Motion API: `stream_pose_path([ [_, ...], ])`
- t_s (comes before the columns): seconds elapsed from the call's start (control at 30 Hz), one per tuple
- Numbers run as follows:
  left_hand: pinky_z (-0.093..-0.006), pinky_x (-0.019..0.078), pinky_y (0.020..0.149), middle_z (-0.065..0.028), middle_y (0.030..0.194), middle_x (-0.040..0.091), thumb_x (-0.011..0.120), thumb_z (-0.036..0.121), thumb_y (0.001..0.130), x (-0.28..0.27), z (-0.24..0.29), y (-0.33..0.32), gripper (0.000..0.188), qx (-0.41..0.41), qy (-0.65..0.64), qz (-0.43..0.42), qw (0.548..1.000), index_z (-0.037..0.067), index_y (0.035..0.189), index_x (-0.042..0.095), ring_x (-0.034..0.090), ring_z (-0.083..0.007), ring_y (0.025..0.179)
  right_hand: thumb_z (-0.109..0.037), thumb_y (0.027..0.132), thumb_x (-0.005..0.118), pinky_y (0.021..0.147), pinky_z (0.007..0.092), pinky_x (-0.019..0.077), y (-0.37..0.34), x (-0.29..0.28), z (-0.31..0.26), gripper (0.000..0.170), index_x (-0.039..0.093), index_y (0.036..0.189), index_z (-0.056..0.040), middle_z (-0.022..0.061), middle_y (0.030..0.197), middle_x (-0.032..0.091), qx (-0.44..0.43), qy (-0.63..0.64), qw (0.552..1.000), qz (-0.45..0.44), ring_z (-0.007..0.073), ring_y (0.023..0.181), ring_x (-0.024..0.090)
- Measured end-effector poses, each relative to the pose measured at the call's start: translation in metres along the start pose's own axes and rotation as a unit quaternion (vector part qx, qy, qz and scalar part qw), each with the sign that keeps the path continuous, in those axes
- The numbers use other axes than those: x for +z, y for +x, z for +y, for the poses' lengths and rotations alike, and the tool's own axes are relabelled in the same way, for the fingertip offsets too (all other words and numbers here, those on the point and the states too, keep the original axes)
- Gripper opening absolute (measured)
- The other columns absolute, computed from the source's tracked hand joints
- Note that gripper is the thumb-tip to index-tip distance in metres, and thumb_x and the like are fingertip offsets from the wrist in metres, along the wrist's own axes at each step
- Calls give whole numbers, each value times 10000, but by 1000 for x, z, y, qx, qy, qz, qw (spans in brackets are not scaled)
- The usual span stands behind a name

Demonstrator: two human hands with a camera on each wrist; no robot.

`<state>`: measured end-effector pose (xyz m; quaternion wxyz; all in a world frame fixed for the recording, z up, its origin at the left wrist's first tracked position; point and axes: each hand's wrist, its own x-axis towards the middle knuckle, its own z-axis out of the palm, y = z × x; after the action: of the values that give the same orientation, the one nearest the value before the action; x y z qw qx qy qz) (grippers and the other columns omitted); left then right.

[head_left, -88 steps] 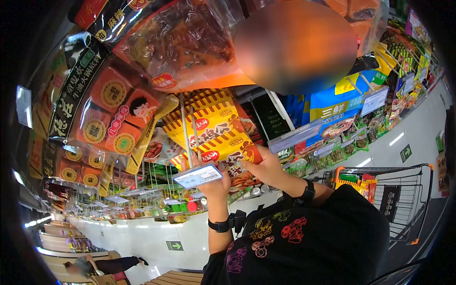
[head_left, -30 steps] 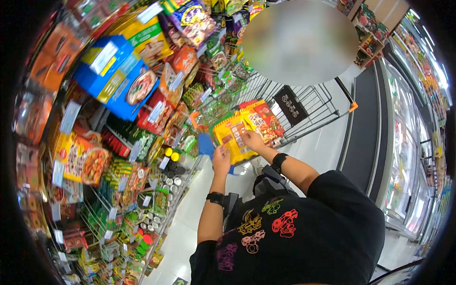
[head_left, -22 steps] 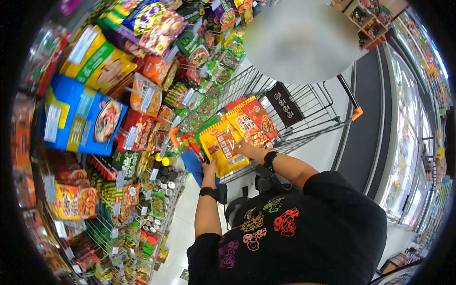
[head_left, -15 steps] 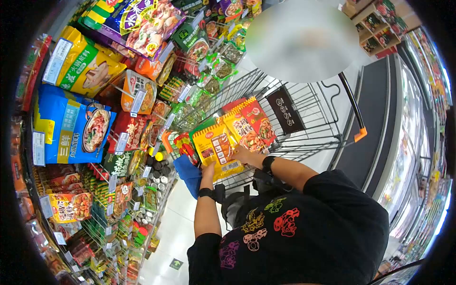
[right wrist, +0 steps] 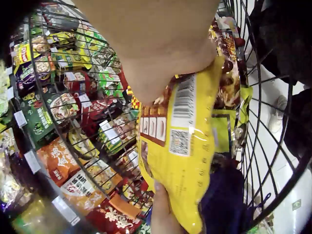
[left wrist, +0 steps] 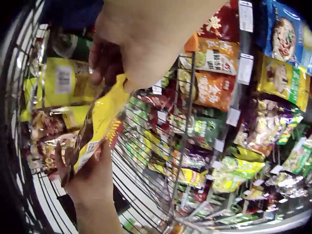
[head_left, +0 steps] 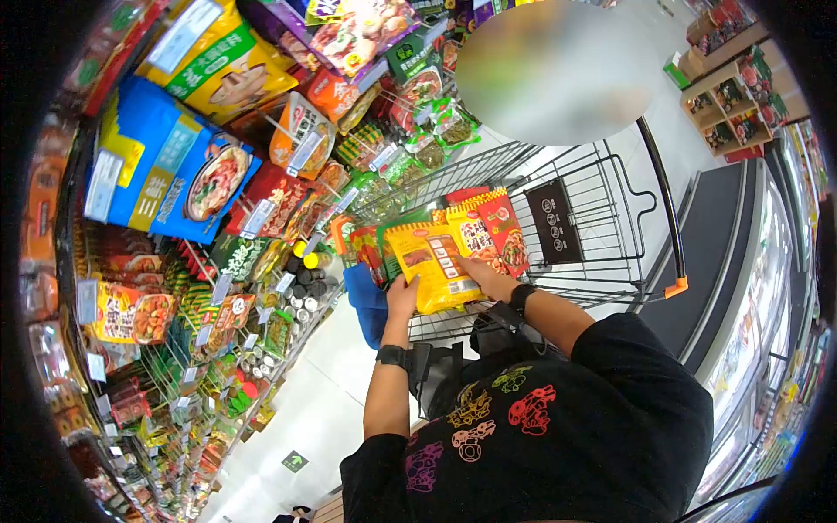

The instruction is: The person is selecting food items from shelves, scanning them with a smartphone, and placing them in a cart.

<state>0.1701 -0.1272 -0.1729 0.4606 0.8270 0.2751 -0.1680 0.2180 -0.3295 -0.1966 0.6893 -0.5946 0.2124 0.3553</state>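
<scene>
A yellow food packet (head_left: 429,266) is held between both hands over the shopping cart, its back with panels and barcode facing up. My left hand (head_left: 402,298) grips the packet's near left corner, thumb on top. On the right edge, my right hand (head_left: 490,281) holds it with the thumb over the printed back. The left wrist view shows the packet (left wrist: 100,114) nearly edge-on between the two hands. In the right wrist view, a barcode and a square code show on the packet (right wrist: 187,161), and the left thumb (right wrist: 162,207) presses its lower edge.
The wire cart (head_left: 602,218) holds a red-and-yellow packet (head_left: 493,231), other packets, and a blue cloth-like item (head_left: 366,301) at its near left corner. Shelves of hanging packets, such as a blue one (head_left: 174,166), line the left. A freezer case (head_left: 741,331) stands at the right.
Both hands have left the shelf hooks and come over the cart with the yellow packet, now back side up. Over the last second they hold it there while the head view shifts.
</scene>
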Motion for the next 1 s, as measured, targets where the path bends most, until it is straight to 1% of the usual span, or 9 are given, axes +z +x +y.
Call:
stream_pose_path([
  [0.03, -329, 445, 652, -154, 793, 620, 576, 287, 795, -4, 14, -8, 295, 36, -60, 2, 998, 8, 889, 570, 594, -252, 719, -309, 846, 527, 538, 303, 443, 2, 4, -5, 262, 524, 834, -47, 65, 767, 554, 94, 61, 992, 52, 171, 653, 543],
  [0.27, -310, 435, 722, -131, 880, 600, 508, 185, 863, -116, 61, -83, 222, 235, -108, 109, 960, 12, 995, 549, 569, -180, 798, -217, 861, 513, 575, 240, 342, -55, 100, -53, 253, 434, 677, -64, 7, 636, 424, -237, 93, 962, 95, 84, 633, 398],
  [0.43, -258, 433, 691, -74, 879, 598, 445, 178, 899, -214, -18, -115, 220, 165, -256, 223, 926, 3, 988, 545, 542, -121, 774, -102, 823, 545, 674, 234, 371, -143, 214, -93, 117, 505, 746, -24, 9, 743, 472, -386, -27, 916, -106, 85, 725, 450],
  [0.53, -232, 437, 646, -37, 845, 576, 448, 174, 901, -251, -62, -149, 211, 163, -404, 176, 883, 16, 1017, 527, 532, -90, 727, -91, 826, 531, 765, 265, 375, -188, 292, -88, 99, 524, 775, -6, 43, 827, 494, -545, -95, 804, -218, 136, 833, 476],
  [0.67, -245, 332, 322, 3, 597, 484, 483, 345, 864, -282, -99, -198, 305, 107, -540, 119, 826, 73, 1001, 508, 416, -93, 385, -96, 844, 512, 811, 284, 371, -223, 378, -61, 101, 534, 843, 2, 63, 900, 490, -486, 1, 765, -423, 167, 913, 470],
  [0.77, -274, 276, 281, -70, 546, 436, 448, 555, 760, -299, -141, -212, 571, 253, -728, -193, 608, 18, 953, 472, 350, -170, 334, -150, 869, 490, 825, 292, 399, -224, 425, -29, 171, 505, 998, -39, 54, 964, 510, -348, -12, 897, -272, 147, 934, 490],
  [0.83, -263, 298, 315, -109, 561, 429, 404, 522, 784, -315, -111, -250, 578, 233, -749, -200, 587, -39, 910, 458, 372, -183, 362, -168, 876, 483, 863, 306, 401, -217, 435, -15, 222, 495, 1067, -55, 60, 1039, 520, -207, 52, 925, -314, 153, 972, 498],
  [0.93, -253, 310, 372, -133, 592, 444, 387, 509, 788, -327, -120, -263, 562, 244, -719, -250, 600, -36, 882, 482, 397, -183, 429, -192, 884, 475, 912, 333, 388, -212, 454, -10, 297, 476, 1146, -52, 80, 1158, 508, -26, 169, 845, -506, 174, 1058, 488],
  [1.0, -309, 407, 519, -164, 803, 496, 395, 446, 822, -318, -151, -260, 493, 186, -813, -35, 551, -12, 988, 473, 485, -243, 615, -208, 889, 470, 932, 352, 379, -208, 464, -13, 349, 450, 1193, -39, 92, 1210, 489, 9, 145, 804, -576, 187, 1102, 473],
])
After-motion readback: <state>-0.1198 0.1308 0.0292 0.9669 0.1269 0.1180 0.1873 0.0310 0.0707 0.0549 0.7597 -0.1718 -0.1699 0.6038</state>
